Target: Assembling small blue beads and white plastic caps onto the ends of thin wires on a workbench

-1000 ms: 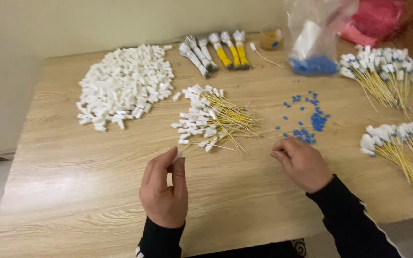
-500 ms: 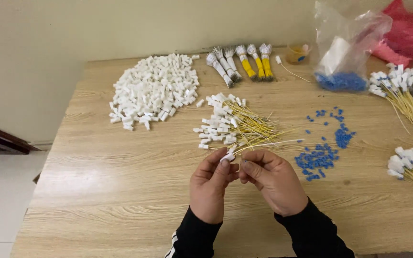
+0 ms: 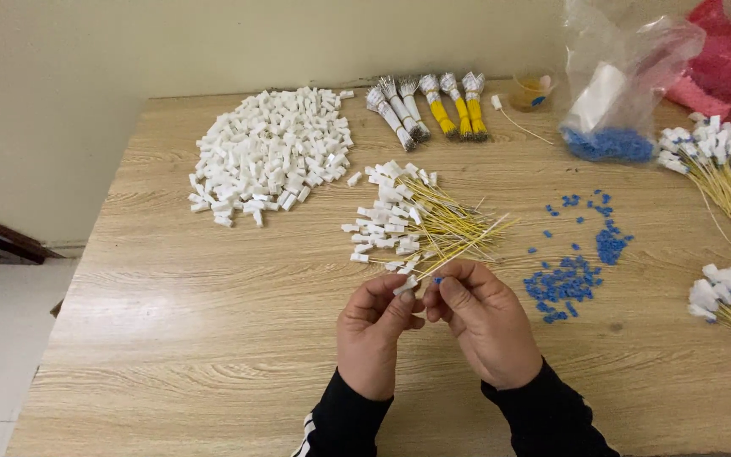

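Observation:
My left hand [image 3: 376, 332] pinches a small white plastic connector [image 3: 406, 285] on the end of a thin yellow wire [image 3: 467, 244] that runs up and to the right. My right hand [image 3: 486, 320] meets it from the right, and its fingertips hold a tiny blue plastic piece [image 3: 437, 278] against the connector. Both hands hover over the wooden table [image 3: 213, 322], just below a loose heap of yellow wires with white connectors [image 3: 408, 222].
A big pile of white connectors [image 3: 268, 152] lies at the back left. Scattered blue pieces [image 3: 573, 271] sit right of my hands. Bundles of grey and yellow wires [image 3: 429, 106], a clear bag with blue pieces [image 3: 615, 93] and finished wire bunches [image 3: 725, 165] line the back and right.
One second ago my hands were apart, the right one by the blue pieces. They have come together at the connector, and the view has shifted to the left.

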